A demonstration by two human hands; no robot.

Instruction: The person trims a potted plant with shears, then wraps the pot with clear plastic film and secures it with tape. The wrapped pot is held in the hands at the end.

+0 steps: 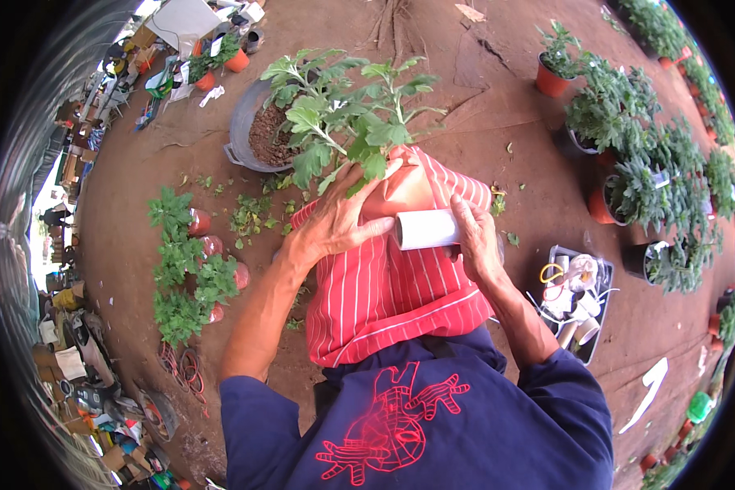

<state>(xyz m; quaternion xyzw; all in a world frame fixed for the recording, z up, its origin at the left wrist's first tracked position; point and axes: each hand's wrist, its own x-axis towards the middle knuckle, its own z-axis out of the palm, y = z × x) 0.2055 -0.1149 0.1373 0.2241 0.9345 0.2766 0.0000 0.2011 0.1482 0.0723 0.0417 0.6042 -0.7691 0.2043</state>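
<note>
My right hand (479, 236) is closed around a white cylindrical tube or roll (429, 229), held sideways over a red striped cloth (398, 294) on my lap. The tip of my left thumb is at the roll's left end. The rest of my left hand (343, 214) is raised among the lower leaves of a leafy potted plant (367, 116), beside an orange-red pot (398, 190) between my knees. Leaves partly hide its fingers, so I cannot tell what they hold.
A grey tub of soil (239, 131) stands beyond my left hand. Small potted plants (184, 269) are at the left, larger ones (618, 116) at the right. A black tray (600, 324) of white tubes and ties lies right of my arm. Leaves litter the ground.
</note>
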